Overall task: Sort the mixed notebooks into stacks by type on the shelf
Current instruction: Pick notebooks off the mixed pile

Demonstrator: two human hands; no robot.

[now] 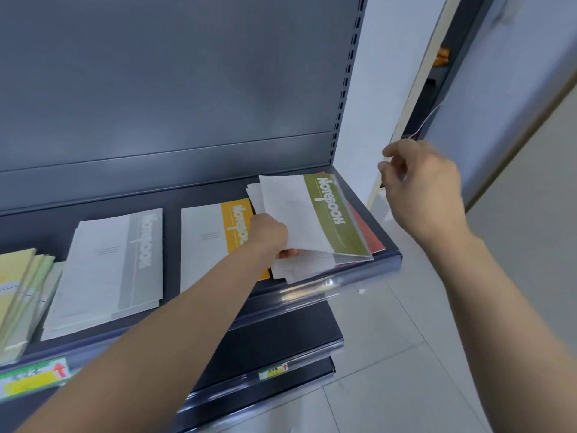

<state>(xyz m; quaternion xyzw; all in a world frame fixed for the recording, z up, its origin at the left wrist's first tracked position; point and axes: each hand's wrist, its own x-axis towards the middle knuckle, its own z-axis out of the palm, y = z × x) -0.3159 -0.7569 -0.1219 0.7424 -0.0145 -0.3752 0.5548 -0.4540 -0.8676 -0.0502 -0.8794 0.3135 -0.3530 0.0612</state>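
The left hand (268, 235) grasps the near left edge of the green notebook (337, 220), knuckles on top and one fingertip showing pink beneath the cover. That notebook lies tilted on top of a loose pile (299, 270) at the right end of the shelf (343, 282). The pile's lower sheets fan out white. How many notebooks it holds cannot be counted. A red notebook (370, 235) shows only as a strip along the pile's right side.

Just left of the pile, the orange notebook (234, 226) lies flat, its near right corner hidden under the left wrist and forearm. The grey notebook (125, 260) sits further left, apart from it, with several covers beneath it. At the far left, a stack (22, 292) of pale green and yellow notebooks is cut off by the frame edge. The cover lettering is blurred throughout.

The right hand (424, 189) hangs in the air above the shelf's right corner, fingers loosely curled, with nothing visible in it. A thin pale line (431, 114) runs down to its knuckles; whether they touch is unclear.

A label (34, 375) on the front rail is too smeared to read. Lower shelves are mostly hidden by the left arm.
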